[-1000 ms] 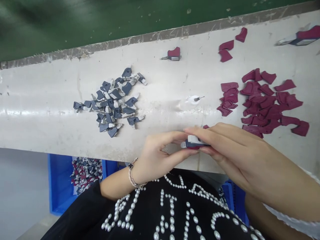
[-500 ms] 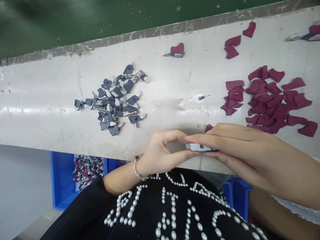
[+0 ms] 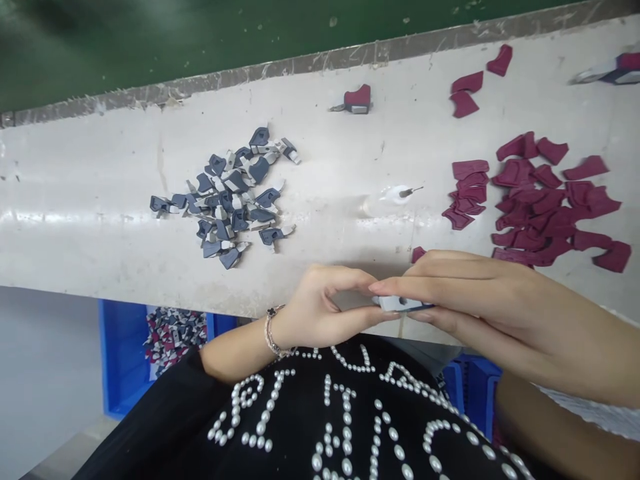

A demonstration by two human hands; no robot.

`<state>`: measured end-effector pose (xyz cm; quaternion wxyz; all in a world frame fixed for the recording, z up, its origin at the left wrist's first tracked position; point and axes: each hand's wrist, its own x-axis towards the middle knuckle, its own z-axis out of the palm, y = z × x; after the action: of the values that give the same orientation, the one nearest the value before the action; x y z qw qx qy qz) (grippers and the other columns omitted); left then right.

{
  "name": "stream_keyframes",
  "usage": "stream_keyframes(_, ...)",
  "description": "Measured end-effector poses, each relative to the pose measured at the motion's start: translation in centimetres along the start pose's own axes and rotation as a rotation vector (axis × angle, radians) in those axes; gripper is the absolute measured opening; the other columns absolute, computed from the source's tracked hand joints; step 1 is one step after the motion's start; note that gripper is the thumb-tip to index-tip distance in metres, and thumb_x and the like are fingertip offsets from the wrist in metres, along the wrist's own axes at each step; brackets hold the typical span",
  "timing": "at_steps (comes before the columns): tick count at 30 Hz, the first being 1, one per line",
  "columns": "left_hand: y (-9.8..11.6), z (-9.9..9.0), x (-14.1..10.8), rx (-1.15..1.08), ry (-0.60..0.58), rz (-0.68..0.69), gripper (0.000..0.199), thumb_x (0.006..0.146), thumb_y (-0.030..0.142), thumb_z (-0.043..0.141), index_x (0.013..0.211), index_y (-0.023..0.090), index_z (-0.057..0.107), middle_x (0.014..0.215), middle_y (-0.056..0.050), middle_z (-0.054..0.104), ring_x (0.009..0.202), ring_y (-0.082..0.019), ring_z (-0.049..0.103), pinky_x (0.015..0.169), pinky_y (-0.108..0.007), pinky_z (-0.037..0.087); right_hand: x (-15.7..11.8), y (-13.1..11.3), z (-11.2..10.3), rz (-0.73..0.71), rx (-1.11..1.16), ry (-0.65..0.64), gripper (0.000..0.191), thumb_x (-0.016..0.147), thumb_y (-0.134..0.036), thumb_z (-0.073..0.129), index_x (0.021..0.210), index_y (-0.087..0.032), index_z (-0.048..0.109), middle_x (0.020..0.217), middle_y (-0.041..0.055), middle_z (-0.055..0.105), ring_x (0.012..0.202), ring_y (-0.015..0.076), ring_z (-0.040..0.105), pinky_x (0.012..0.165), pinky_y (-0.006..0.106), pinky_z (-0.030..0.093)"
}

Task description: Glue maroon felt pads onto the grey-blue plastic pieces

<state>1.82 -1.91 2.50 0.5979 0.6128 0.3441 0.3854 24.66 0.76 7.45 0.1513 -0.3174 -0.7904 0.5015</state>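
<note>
Between my two hands, over the table's near edge, is a small light-grey and dark-blue plastic part [image 3: 396,304] with a round hole in its grey side. My left hand [image 3: 327,303] pinches its left end between thumb and finger. From the right, my right hand [image 3: 480,293] closes on it, fingers along the top and thumb below. Much of the part is hidden by the fingers. A maroon piece [image 3: 419,254] pokes out just behind my right fingers. Behind it stands a small white bottle [image 3: 395,195] with a thin metal tip.
Left on the table [image 3: 90,200] lies a pile of blue-and-grey parts [image 3: 233,200]; right, a heap of maroon pieces [image 3: 540,213]. One part with a maroon piece [image 3: 357,99] lies at the back. Below the edge are a blue bin [image 3: 120,360] of mixed parts and further blue bins [image 3: 477,393].
Both hands keep hold of the part, which has tilted slightly so more of its grey side shows. My hands have dropped a little in the view.
</note>
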Motion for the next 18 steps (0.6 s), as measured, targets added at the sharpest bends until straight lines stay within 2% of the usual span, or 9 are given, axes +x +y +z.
stream_keyframes(3,0.1,-0.3,0.1,0.081,0.007,0.011,0.018,0.084,0.020,0.079,0.100,0.014,0.075,0.093,-0.008,0.082,0.083,-0.017,0.079,0.076,-0.023,0.065,0.0,-0.1,0.2,0.016,-0.043,0.047,0.046,0.104,-0.026,0.048,0.145,-0.045,0.054,0.089,-0.0036,0.071,0.076,0.0152,0.068,0.063,0.028,0.055)
stream_keyframes(6,0.2,-0.7,0.2,0.185,-0.019,0.056,0.021,0.086,0.023,0.077,0.106,0.015,0.075,0.096,-0.008,0.082,0.086,-0.018,0.079,0.076,-0.025,0.065,0.0,-0.3,0.4,0.036,-0.065,0.064,0.044,0.105,-0.028,0.047,0.145,-0.044,0.054,0.092,-0.0035,0.072,0.078,0.0156,0.069,0.064,0.028,0.055)
stream_keyframes(8,0.1,-0.8,0.2,0.213,-0.008,0.095,0.018,0.089,0.024,0.075,0.105,0.015,0.075,0.094,-0.008,0.082,0.085,-0.018,0.079,0.073,-0.025,0.065,0.1,-0.4,0.6,0.042,-0.087,0.074,0.041,0.105,-0.029,0.048,0.143,-0.040,0.057,0.092,-0.0024,0.072,0.078,0.0158,0.069,0.064,0.029,0.055)
stream_keyframes(11,-0.2,-0.5,0.1,0.211,0.035,0.129,0.010,0.090,0.025,0.073,0.092,0.015,0.076,0.082,-0.006,0.080,0.071,-0.016,0.075,0.061,-0.023,0.061,0.4,-0.3,1.0,-0.001,-0.117,0.112,0.034,0.105,-0.030,0.048,0.136,-0.031,0.063,0.085,-0.0007,0.070,0.075,0.0160,0.068,0.066,0.029,0.055)
stream_keyframes(14,-0.5,0.0,-0.2,0.168,0.062,0.077,0.012,0.090,0.026,0.073,0.085,0.016,0.075,0.078,-0.005,0.078,0.070,-0.016,0.075,0.061,-0.024,0.060,0.6,-0.2,1.2,-0.041,-0.141,0.140,0.031,0.105,-0.029,0.047,0.129,-0.028,0.067,0.079,-0.0005,0.068,0.072,0.0164,0.066,0.066,0.030,0.053)
stream_keyframes(18,-0.4,0.0,-0.5,0.169,0.064,0.038,0.013,0.088,0.025,0.075,0.097,0.016,0.075,0.084,-0.004,0.079,0.073,-0.013,0.074,0.065,-0.021,0.060,0.8,-0.3,1.9,-0.008,-0.195,0.149,0.030,0.106,-0.030,0.045,0.127,-0.024,0.066,0.088,0.0032,0.072,0.076,0.0182,0.067,0.064,0.031,0.052)
